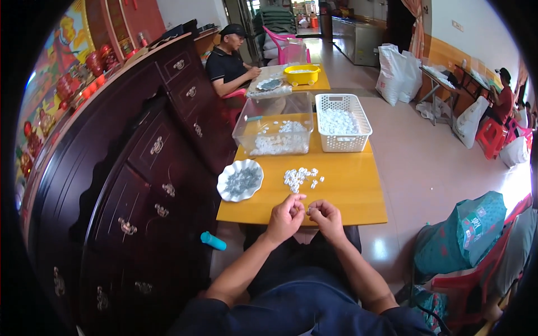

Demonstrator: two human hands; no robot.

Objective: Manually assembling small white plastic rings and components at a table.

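Both of my hands are close together over the near edge of the yellow table (358,193). My left hand (284,217) has its thumb and index finger curled toward each other; whatever is between them is too small to name. My right hand (327,218) pinches a tiny pale piece between thumb and fingertips, its kind unclear. Just beyond my hands lies a loose pile of small white plastic pieces (297,178), with a few scattered to its right. To the left sits a white scalloped plate (223,182) holding many small grey pieces.
Farther back stand a clear plastic bin (242,134) and a white basket (364,134), both holding white pieces. A dark cabinet (140,190) lines the left; a turquoise bottle (213,241) is beside it. Another person (227,67) sits beyond, near a yellow tub (305,77). Teal bags (459,235) stand right.
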